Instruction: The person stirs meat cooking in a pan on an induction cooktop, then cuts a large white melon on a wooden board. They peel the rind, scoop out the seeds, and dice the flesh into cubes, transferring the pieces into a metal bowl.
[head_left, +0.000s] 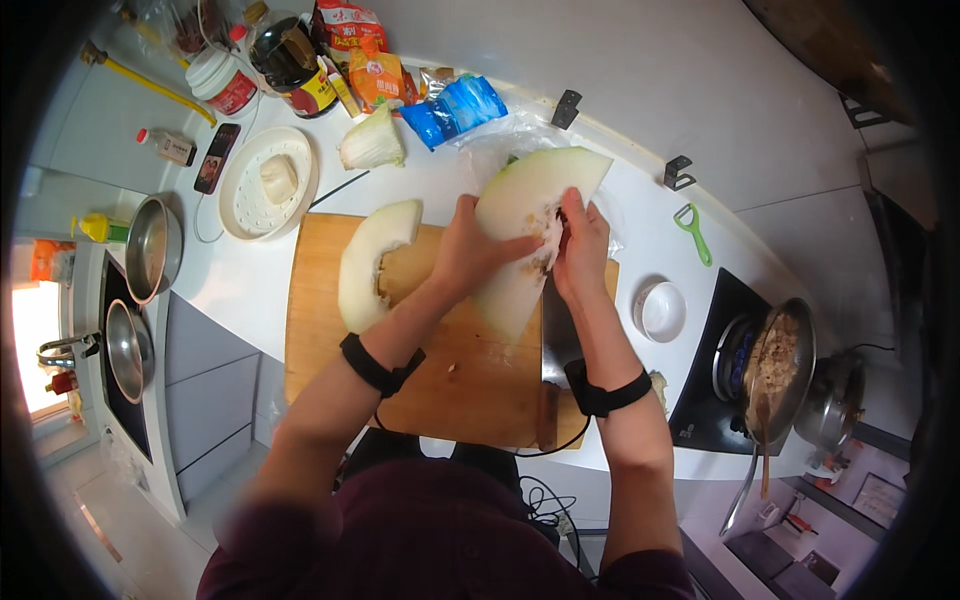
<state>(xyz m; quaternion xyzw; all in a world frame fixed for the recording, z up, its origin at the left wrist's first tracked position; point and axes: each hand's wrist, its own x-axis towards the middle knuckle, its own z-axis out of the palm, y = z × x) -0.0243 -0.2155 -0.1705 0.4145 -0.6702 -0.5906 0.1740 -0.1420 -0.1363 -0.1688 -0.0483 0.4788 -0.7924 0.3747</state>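
Observation:
A large pale slice of winter melon (517, 202) is held up over the cutting board's right part. My left hand (480, 244) grips its left side, the thumb lying across the cut face. My right hand (581, 244) holds its right edge, fingers at the seedy core. A curved melon piece with a hollowed middle (364, 262) lies on the wooden cutting board (450, 390), left of my hands. A cleaver with a dark wooden handle (548, 416) rests at the board's right side, its blade partly hidden by my right arm.
A white bowl (660, 311) and a green peeler (694, 234) are on the right. Beyond, a frying pan of food (780, 367) sits on the stove. A strainer plate (304, 191), a cabbage piece (373, 142), a blue packet (457, 110) and a dark sauce bottle (289, 64) stand or lie behind.

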